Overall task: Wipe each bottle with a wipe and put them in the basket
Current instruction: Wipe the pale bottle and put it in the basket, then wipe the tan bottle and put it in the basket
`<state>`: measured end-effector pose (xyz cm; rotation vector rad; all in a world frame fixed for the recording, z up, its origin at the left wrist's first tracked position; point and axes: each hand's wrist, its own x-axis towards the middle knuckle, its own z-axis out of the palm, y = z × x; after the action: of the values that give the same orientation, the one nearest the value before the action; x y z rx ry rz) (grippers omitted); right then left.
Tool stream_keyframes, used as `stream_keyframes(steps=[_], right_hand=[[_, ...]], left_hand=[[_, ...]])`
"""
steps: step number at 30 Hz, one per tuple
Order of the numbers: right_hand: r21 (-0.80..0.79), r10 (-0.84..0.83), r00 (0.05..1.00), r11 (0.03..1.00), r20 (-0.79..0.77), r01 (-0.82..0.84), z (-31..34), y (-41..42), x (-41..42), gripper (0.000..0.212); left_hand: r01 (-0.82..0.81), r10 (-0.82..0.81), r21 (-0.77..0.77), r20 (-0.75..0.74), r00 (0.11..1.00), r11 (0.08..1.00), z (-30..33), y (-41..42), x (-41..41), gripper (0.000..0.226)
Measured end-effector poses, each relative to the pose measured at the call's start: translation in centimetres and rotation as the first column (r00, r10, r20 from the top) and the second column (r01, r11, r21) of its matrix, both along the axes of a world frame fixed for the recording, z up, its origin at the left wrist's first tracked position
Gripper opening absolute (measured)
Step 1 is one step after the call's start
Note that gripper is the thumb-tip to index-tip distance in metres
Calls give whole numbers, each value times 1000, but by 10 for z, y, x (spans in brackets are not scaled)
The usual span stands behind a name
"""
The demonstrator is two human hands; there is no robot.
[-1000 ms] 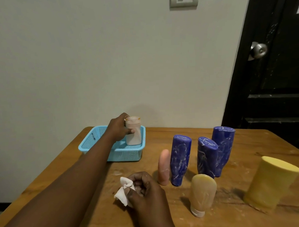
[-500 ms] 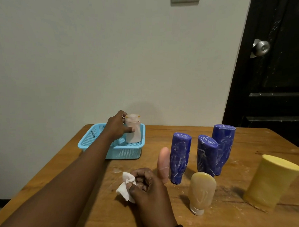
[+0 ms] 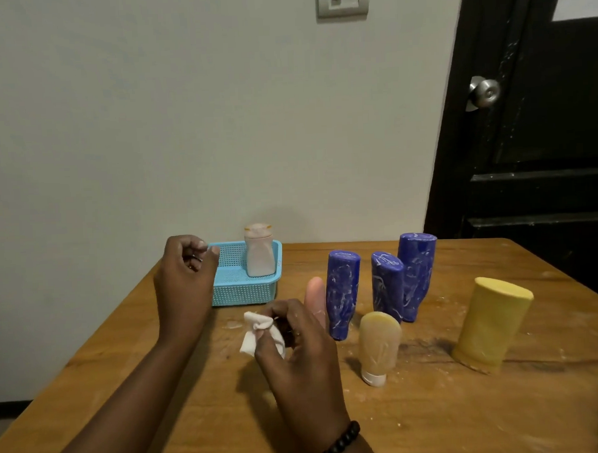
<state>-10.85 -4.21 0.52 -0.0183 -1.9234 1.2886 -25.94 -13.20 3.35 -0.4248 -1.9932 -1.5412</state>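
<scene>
Blue-basketed (image 3: 245,290) so far is only one pale bottle (image 3: 259,250), upright in its right corner, while six bottles, seemingly unwiped, stand on the wooden table (image 3: 435,408); the right hand (image 3: 296,343) pinches the white wipe (image 3: 259,334), the left hand (image 3: 185,275) hangs loosely curled, holding nothing.

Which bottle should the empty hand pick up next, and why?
Probably the pink bottle. One white bottle already stands in the basket, the left hand holds nothing, and the right hand pinches the wipe right beside that pink one.
</scene>
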Motion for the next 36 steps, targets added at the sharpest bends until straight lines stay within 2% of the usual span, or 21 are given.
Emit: stream_keyframes(steps=[3, 6, 10, 12, 15, 18, 25, 29, 31, 34, 36], right_hand=[[3, -23, 992, 1000, -120, 23, 10, 1, 22, 20], [-35, 6, 981, 999, -193, -13, 22, 14, 58, 29], [-254, -92, 985, 966, -145, 53, 28, 42, 102, 25], [-322, -177, 979, 937, -105, 135, 28, 56, 115, 21], [-391, -263, 959, 897, -102, 205, 26, 69, 130, 16], [-392, -327, 941, 880, -89, 269, 21, 76, 142, 19], [-390, -352, 936, 862, -4, 322, 7, 93, 159, 22], [-388, -336, 941, 863, 35, 323, 3, 101, 164, 28], [-427, -317, 948, 852, 35, 301, 1, 103, 161, 30], [-417, -299, 954, 862, 39, 287, -2, 103, 154, 23], [-407, -267, 963, 877, 24, 253, -3, 98, 146, 20]], left_hand=[[90, -90, 5, 53, 995, 996, -6, -6, 32, 14], [238, -231, -94, 88, 969, 967, -13, -7, 61, 16], [438, -425, -275, 110, 898, 856, -24, 14, 108, 29], [484, -455, -340, 165, 875, 806, -29, 35, 129, 42], [493, -440, -330, 224, 869, 805, -38, 64, 148, 64], [475, -407, -309, 262, 875, 824, -46, 80, 157, 66], [580, -503, -82, 410, 761, 811, -52, 94, 161, 39], [653, -661, 214, 473, 582, 727, -48, 88, 163, 32], [666, -717, 313, 483, 502, 677, -45, 79, 163, 42], [642, -778, 452, 465, 422, 619, -47, 67, 161, 76], [591, -799, 542, 464, 384, 598, -48, 61, 163, 67]])
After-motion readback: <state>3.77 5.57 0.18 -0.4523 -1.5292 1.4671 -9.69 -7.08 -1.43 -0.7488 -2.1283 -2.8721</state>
